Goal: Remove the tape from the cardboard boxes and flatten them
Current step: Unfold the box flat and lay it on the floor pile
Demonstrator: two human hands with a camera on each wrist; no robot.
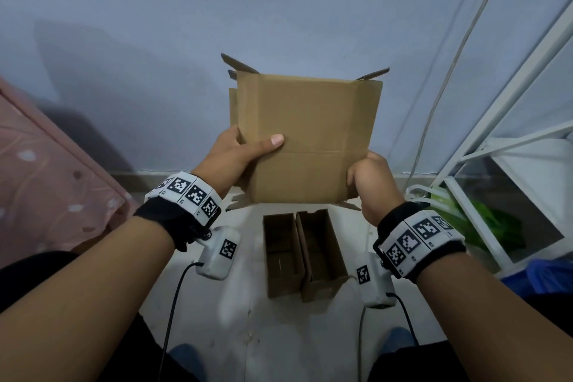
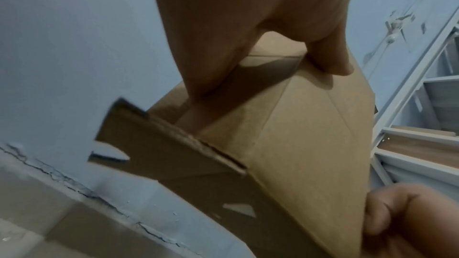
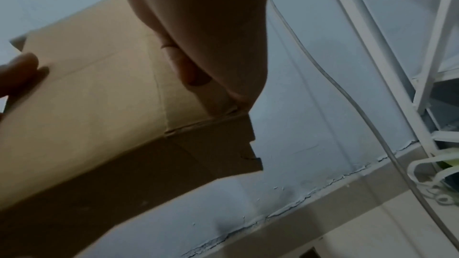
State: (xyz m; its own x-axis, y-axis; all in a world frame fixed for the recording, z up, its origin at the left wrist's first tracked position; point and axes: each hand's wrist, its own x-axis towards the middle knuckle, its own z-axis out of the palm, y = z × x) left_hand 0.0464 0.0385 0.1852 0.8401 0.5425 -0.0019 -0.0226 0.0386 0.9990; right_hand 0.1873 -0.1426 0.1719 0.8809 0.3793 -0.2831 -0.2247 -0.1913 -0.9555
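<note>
A brown cardboard box [image 1: 305, 133] is held up in front of the wall, its flaps loose at top and bottom. My left hand [image 1: 240, 153] grips its left edge, thumb flat on the near face and fingers behind. My right hand [image 1: 370, 178] grips the lower right corner. The left wrist view shows the box [image 2: 298, 134] from below with my left hand [image 2: 223, 46] on it. The right wrist view shows my right hand [image 3: 211, 62] pinching the box [image 3: 99, 95] at its corner fold. I see no tape on the visible faces.
Two small open cardboard boxes [image 1: 305, 254] stand side by side on the pale floor below. A white metal rack [image 1: 502, 139] and a green bag [image 1: 493, 223] are at the right, a cable [image 1: 446, 77] hangs by the wall, and pink fabric [image 1: 46, 177] lies at the left.
</note>
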